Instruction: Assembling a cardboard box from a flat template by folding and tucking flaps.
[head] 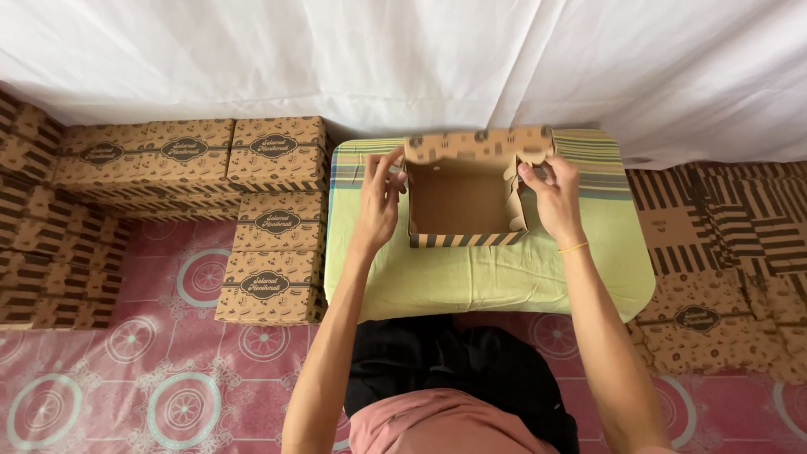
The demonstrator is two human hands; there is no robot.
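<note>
An open brown cardboard box (461, 202) with a striped front wall stands on a low table covered by a light green cloth (496, 277). My left hand (380, 197) pinches the box's left wall near its back corner. My right hand (551, 195) grips the right side flap, fingers curled over its upper edge. The printed lid flap (479, 143) stands upright at the back. The box is empty inside.
Closed printed boxes (273, 219) are stacked left of the table, with more along the far left. Flat unfolded striped cartons (723, 244) lie in piles on the right. A white cloth (403, 59) hangs behind. A red patterned mat (151, 370) covers the floor.
</note>
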